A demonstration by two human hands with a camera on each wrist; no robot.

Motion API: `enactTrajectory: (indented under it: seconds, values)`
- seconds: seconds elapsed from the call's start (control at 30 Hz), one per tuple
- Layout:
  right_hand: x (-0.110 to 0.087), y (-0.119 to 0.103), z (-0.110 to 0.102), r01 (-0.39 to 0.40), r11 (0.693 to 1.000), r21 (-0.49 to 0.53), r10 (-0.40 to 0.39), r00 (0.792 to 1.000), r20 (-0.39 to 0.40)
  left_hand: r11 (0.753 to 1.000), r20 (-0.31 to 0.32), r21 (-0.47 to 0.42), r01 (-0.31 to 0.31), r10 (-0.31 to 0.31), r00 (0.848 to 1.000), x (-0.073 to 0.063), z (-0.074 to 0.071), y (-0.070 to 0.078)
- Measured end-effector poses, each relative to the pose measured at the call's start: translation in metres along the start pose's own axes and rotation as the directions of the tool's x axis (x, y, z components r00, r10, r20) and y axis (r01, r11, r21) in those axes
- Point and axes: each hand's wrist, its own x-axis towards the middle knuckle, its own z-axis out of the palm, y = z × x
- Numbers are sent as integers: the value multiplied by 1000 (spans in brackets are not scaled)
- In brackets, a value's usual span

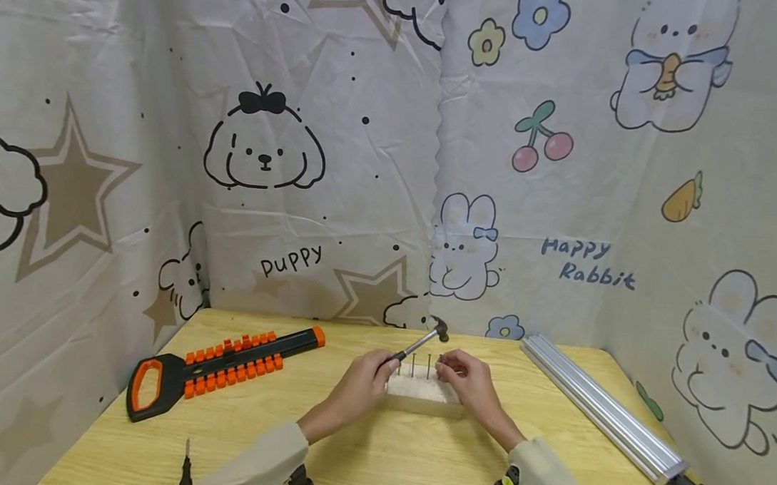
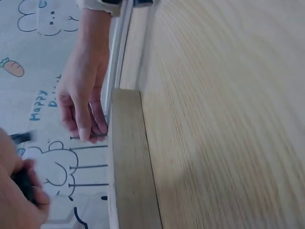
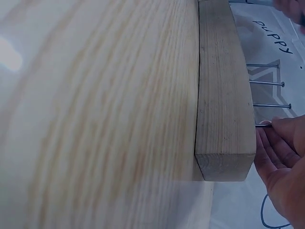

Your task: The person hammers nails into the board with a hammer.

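Observation:
My left hand (image 1: 361, 383) grips a small claw hammer (image 1: 417, 345) by its dark handle, its head raised above the back of a wooden block (image 1: 421, 403). Several nails stand upright in a row along the block; one nail (image 3: 277, 106) shows its full shank in the right wrist view. With thumb and fingertips, my right hand (image 1: 473, 387) pinches the nail (image 3: 263, 125) at the right end of the row. That nail's head is hidden by the fingers in the right wrist view. In the left wrist view the hammer hand is blurred.
On the left of the table (image 1: 381, 467) lies a black and orange socket holder (image 1: 236, 366), with a screwdriver (image 1: 186, 467) nearer the front. A silver metal rail (image 1: 604, 407) lies slanted on the right. Printed cloth (image 1: 338, 198) hangs behind and at both sides.

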Motion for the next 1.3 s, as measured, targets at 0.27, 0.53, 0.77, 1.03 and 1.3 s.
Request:
enactTrajectory:
  seconds: [0.27, 0.53, 0.77, 1.03, 1.3]
  values:
    - [0, 0, 0, 2, 1000, 24, -2, 1000, 2, 1000, -1, 6, 6, -6, 1000, -2, 1, 0]
    - [-1, -1, 2, 23, 999, 31, -22, 1000, -15, 999, 43, 36, -5, 4, 999, 1, -1, 1]
    - [-4, -3, 3, 1, 1000, 25, -1, 1000, -13, 1000, 17, 21, 4, -5, 1000, -1, 1, 3]
    - [-3, -3, 3, 6, 999, 44, -6, 1000, -7, 1000, 6, -4, 6, -6, 1000, -1, 1, 2]
    - [-3, 0, 4, 11, 1000, 27, -11, 1000, -24, 997, -19, 67, -29, 30, 999, -3, 5, 1]
